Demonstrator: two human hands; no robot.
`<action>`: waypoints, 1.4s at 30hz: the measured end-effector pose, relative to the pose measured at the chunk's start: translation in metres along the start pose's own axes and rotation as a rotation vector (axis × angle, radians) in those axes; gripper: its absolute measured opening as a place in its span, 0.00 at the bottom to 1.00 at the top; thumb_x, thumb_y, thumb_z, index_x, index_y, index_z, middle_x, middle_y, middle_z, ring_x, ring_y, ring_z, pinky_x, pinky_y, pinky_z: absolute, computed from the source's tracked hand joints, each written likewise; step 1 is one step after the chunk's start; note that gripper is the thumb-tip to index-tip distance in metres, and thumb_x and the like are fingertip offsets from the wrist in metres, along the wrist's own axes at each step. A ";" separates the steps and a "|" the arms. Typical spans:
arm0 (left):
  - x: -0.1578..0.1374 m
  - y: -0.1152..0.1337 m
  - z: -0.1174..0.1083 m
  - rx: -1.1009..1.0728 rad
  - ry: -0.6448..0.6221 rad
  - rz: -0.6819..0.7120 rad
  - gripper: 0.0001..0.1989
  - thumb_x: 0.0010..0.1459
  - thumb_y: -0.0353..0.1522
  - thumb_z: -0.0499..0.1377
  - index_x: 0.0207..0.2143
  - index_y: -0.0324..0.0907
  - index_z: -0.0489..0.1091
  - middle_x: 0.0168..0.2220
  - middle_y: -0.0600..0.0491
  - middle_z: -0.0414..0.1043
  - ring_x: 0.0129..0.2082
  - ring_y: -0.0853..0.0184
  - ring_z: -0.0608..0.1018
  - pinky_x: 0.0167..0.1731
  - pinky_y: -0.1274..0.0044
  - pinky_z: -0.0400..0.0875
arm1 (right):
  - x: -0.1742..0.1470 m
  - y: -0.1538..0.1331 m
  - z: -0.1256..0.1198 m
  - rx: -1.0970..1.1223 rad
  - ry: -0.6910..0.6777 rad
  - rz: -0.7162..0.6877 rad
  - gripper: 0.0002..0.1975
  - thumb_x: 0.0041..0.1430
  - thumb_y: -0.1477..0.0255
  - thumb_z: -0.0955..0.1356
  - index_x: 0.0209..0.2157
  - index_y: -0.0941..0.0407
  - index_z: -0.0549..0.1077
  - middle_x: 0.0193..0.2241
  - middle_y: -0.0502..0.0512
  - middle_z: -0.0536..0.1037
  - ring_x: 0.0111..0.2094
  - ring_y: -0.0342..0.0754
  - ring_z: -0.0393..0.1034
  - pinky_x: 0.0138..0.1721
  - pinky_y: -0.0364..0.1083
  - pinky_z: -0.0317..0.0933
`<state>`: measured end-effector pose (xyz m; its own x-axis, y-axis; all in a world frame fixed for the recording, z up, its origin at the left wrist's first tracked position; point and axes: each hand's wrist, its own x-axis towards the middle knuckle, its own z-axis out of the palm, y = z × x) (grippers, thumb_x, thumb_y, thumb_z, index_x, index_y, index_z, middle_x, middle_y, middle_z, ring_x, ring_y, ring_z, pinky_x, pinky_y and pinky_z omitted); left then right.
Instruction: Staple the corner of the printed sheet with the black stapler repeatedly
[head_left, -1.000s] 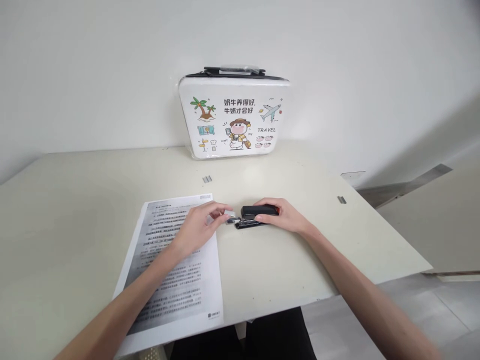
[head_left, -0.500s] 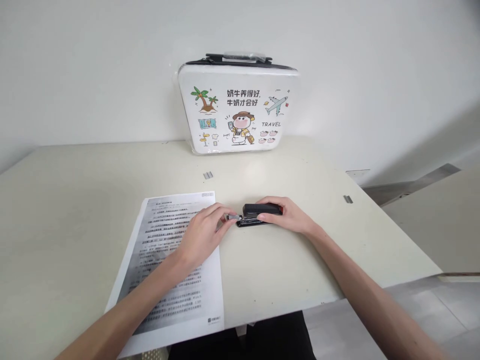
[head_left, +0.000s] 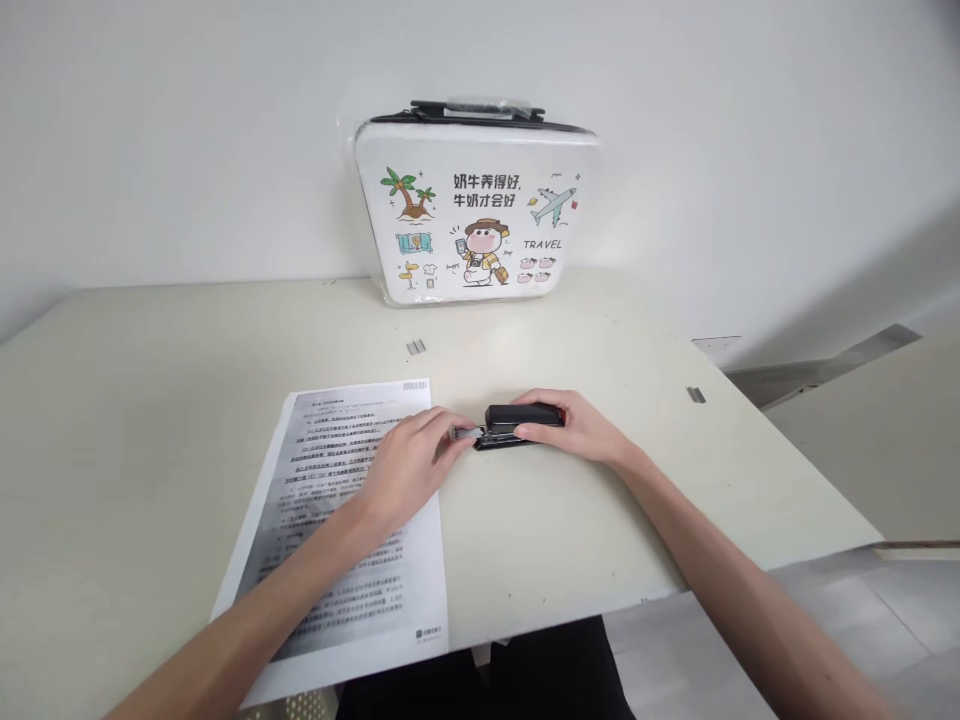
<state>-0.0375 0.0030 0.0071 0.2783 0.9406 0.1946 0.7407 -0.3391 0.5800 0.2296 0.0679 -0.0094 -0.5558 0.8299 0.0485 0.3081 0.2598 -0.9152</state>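
Observation:
A black stapler (head_left: 523, 417) lies on the table with its left end toward my left hand. My right hand (head_left: 581, 425) is closed around the stapler's right part, thumb on the near side and fingers over the top. Between the thumb and fingers of my left hand (head_left: 411, 462) is a small silver metal piece (head_left: 466, 433) at the stapler's left end. Whether it is a strip of staples or part of the stapler I cannot tell. Under my left hand and forearm lies a printed sheet of paper (head_left: 330, 610), partly covered by them.
Behind the stapler, a white cartoon-printed case (head_left: 427, 150) with a black handle stands against the wall. Small staple strips (head_left: 416, 347) lie on the table (head_left: 135, 430) in front of it, and another staple strip (head_left: 697, 394) rests near the right edge.
Both hands keep nearly the same hold and position at the stapler. The whole view has shifted very slightly.

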 end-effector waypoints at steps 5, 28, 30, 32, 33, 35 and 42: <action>0.008 -0.015 -0.021 -0.014 -0.169 0.056 0.13 0.69 0.43 0.62 0.50 0.49 0.79 0.42 0.55 0.81 0.43 0.60 0.81 0.48 0.68 0.73 | 0.000 0.000 0.001 0.040 0.038 -0.004 0.19 0.57 0.54 0.77 0.44 0.51 0.82 0.44 0.55 0.84 0.45 0.55 0.78 0.47 0.51 0.71; 0.042 -0.038 -0.027 0.094 -0.171 0.258 0.21 0.60 0.52 0.67 0.46 0.47 0.75 0.42 0.52 0.78 0.43 0.59 0.78 0.46 0.70 0.70 | -0.004 0.001 0.007 0.199 -0.001 -0.056 0.20 0.50 0.58 0.81 0.42 0.52 0.84 0.41 0.53 0.85 0.43 0.53 0.79 0.46 0.50 0.70; 0.042 -0.058 -0.038 0.196 0.024 0.126 0.18 0.66 0.49 0.61 0.47 0.45 0.74 0.43 0.50 0.76 0.45 0.57 0.77 0.50 0.66 0.70 | -0.004 0.000 0.007 0.207 -0.005 -0.044 0.20 0.50 0.58 0.81 0.42 0.52 0.84 0.42 0.53 0.85 0.43 0.53 0.79 0.46 0.49 0.70; 0.041 -0.076 -0.044 0.348 0.158 -0.026 0.15 0.68 0.44 0.57 0.45 0.43 0.73 0.44 0.45 0.74 0.48 0.53 0.76 0.55 0.61 0.68 | -0.005 -0.001 0.008 0.204 -0.008 -0.040 0.20 0.50 0.58 0.81 0.42 0.52 0.84 0.42 0.53 0.85 0.43 0.53 0.79 0.46 0.49 0.71; 0.039 -0.082 -0.045 0.413 0.191 -0.080 0.14 0.68 0.43 0.55 0.43 0.42 0.72 0.45 0.44 0.74 0.50 0.51 0.75 0.57 0.60 0.66 | -0.005 -0.002 0.007 0.201 -0.009 -0.039 0.20 0.50 0.58 0.81 0.42 0.52 0.84 0.42 0.53 0.85 0.43 0.53 0.79 0.46 0.49 0.71; 0.033 -0.088 -0.042 0.480 0.220 -0.133 0.14 0.68 0.43 0.55 0.41 0.42 0.70 0.46 0.41 0.73 0.52 0.49 0.73 0.59 0.57 0.64 | -0.006 -0.003 0.007 0.195 -0.009 -0.037 0.20 0.51 0.57 0.80 0.42 0.52 0.84 0.42 0.54 0.86 0.44 0.53 0.79 0.47 0.49 0.71; 0.008 -0.059 -0.019 0.228 0.130 -0.134 0.18 0.66 0.50 0.57 0.42 0.45 0.66 0.46 0.46 0.75 0.50 0.53 0.74 0.60 0.58 0.61 | -0.008 -0.005 0.010 0.201 0.035 -0.065 0.21 0.50 0.57 0.80 0.42 0.53 0.84 0.43 0.56 0.86 0.45 0.53 0.79 0.49 0.50 0.71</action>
<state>-0.0902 0.0310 -0.0104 0.0991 0.9666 0.2364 0.8878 -0.1932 0.4177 0.2249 0.0552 -0.0091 -0.5416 0.8320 0.1204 0.1108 0.2126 -0.9708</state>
